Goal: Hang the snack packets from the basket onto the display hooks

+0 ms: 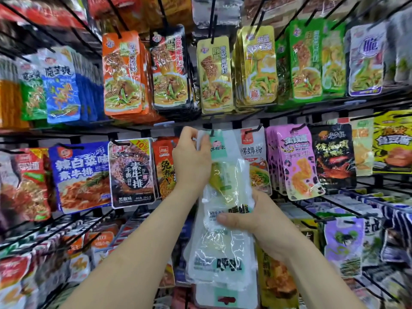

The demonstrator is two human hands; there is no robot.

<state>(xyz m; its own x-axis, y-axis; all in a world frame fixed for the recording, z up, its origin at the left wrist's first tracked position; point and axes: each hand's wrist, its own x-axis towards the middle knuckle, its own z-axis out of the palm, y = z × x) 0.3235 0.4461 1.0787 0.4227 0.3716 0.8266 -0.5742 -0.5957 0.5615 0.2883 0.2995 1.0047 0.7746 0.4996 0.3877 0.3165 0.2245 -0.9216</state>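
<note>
A white and mint-green snack packet [219, 152] hangs at a black display hook [211, 131] in the middle row. My left hand [191, 161] pinches its top edge beside the hook. Lower down, my right hand [256, 221] grips a stack of several of the same white packets [220, 262] with the thumb across their front. The stack hangs downward from that hand and overlaps the bottom of the upper packet. The basket is not in view.
Wire racks full of hanging snack packets surround my hands: orange [122, 72] and yellow [214, 74] packets above, a black packet [132, 172] to the left, pink packets [294, 161] to the right. Black hook rods jut forward on all rows.
</note>
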